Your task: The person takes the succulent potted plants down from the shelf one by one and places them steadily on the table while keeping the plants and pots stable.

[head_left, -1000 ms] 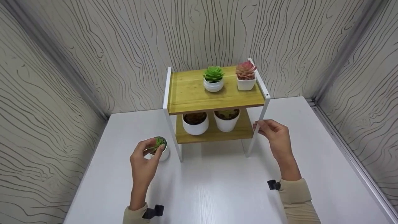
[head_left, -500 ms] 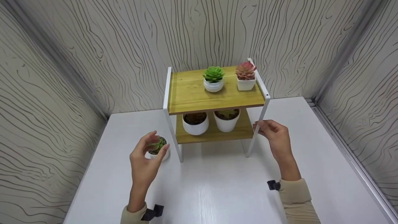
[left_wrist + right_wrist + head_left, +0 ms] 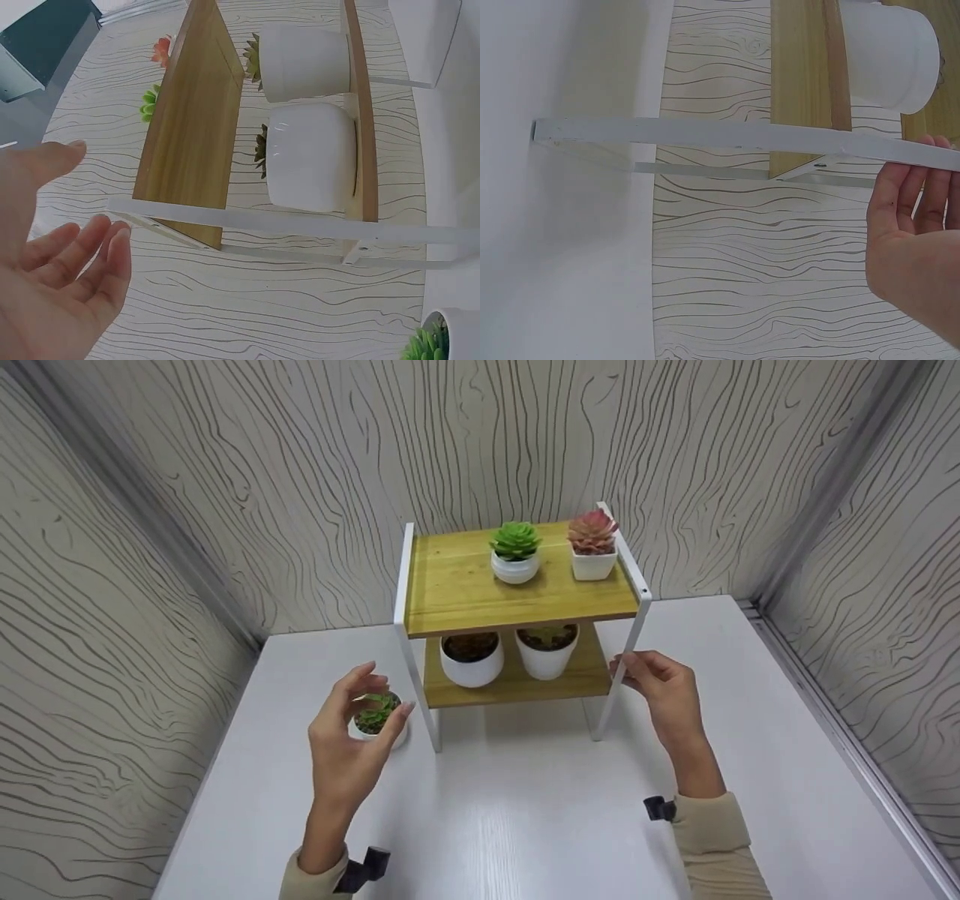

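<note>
In the head view my left hand (image 3: 349,750) hovers with thumb and fingers spread in a curve, apart from everything. Behind it, on the table left of the shelf, is a small green succulent in a white pot (image 3: 377,714). That same pot (image 3: 448,334) shows at the lower right corner of the left wrist view, well away from the hand (image 3: 75,277). My right hand (image 3: 667,694) pinches the front right white leg (image 3: 632,634) of the two-tier wooden shelf (image 3: 465,604). The right wrist view has its fingers (image 3: 889,191) bent against that leg.
On the upper board stand a green succulent in a round pot (image 3: 515,564) and a pinkish succulent in a square pot (image 3: 594,559). Two larger white pots (image 3: 472,666) sit on the lower board. Patterned walls (image 3: 300,472) enclose the white table (image 3: 480,825).
My left hand has drawn slightly left and spread its thumb and fingers away from the small succulent, which stays on the table. The right hand keeps its grip on the leg.
</note>
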Tool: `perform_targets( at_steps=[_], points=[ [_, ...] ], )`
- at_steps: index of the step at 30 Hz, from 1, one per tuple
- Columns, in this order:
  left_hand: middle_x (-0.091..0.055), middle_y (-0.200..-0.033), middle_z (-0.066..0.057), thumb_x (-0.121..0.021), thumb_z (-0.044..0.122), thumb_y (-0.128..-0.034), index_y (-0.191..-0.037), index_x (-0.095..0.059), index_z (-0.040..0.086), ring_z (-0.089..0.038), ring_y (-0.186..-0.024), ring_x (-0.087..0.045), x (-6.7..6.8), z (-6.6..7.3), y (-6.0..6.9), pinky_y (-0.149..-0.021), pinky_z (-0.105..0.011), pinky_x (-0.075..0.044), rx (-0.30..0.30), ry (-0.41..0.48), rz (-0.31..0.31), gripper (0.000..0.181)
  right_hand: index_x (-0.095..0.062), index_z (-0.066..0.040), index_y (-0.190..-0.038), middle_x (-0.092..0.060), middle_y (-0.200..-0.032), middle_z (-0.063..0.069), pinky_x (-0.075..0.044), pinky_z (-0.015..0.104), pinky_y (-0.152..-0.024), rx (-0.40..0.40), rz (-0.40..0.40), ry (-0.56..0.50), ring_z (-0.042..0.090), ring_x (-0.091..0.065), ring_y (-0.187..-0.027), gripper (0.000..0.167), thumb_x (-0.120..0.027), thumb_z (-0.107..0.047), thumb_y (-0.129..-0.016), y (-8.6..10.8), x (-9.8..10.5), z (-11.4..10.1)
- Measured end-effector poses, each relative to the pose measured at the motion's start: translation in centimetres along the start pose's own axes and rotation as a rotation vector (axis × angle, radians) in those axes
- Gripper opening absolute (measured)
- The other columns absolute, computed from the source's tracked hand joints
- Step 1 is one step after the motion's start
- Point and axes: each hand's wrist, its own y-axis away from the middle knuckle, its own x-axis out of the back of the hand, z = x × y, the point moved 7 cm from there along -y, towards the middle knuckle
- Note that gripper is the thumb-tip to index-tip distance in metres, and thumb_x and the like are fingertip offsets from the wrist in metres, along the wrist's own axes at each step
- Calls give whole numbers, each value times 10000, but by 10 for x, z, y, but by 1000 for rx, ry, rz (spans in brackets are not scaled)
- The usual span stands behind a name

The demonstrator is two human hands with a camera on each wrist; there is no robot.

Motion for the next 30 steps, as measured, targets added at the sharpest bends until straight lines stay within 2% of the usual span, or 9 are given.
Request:
perform_targets(
  at_steps=[6,13,21,26,30],
  points=[
    [-718,-1175,-110,-891,34,-819,-1353,-660,45,-182,-1106,-688,-1,9,-3,-914,-159,-582,-26,12,-17,582,-691,128,-1157,-787,-1056,113,-617,254,-969,-1,2,-44,175,-767,-1043,422,-721,-266,-1008,-1,0,1],
    [-701,-1209,-145,-883,34,-829,-1332,-672,8,-163,-1129,-676,-5,20,-9,-897,-148,-582,-46,42,-33,546,-724,71,-1148,-785,-1044,69,-616,251,-970,-11,1,-27,149,-758,-1047,387,-721,-289,-1006,-1,0,2],
    [-716,-1146,-139,-905,47,-807,-1378,-646,32,-170,-1105,-680,-9,29,-18,-902,-172,-598,-99,41,-40,627,-732,50,-1157,-778,-1033,12,-611,234,-971,-20,7,-2,112,-752,-1037,385,-719,-303,-1005,0,1,3],
    [-711,-1172,-150,-909,68,-810,-1376,-630,-1,-189,-1136,-677,-11,35,-24,-963,-176,-582,-99,45,-58,635,-744,20,-1152,-776,-1052,22,-606,226,-977,-29,7,5,116,-746,-1062,374,-720,-322,-1003,0,1,3],
    [-700,-1219,-158,-908,74,-813,-1354,-638,-13,-234,-1180,-676,-11,41,-31,-1035,-198,-560,-123,56,-65,611,-727,54,-1165,-781,-1051,34,-607,226,-977,-26,5,2,122,-747,-1057,401,-715,-315,-1007,0,0,3]
  ],
)
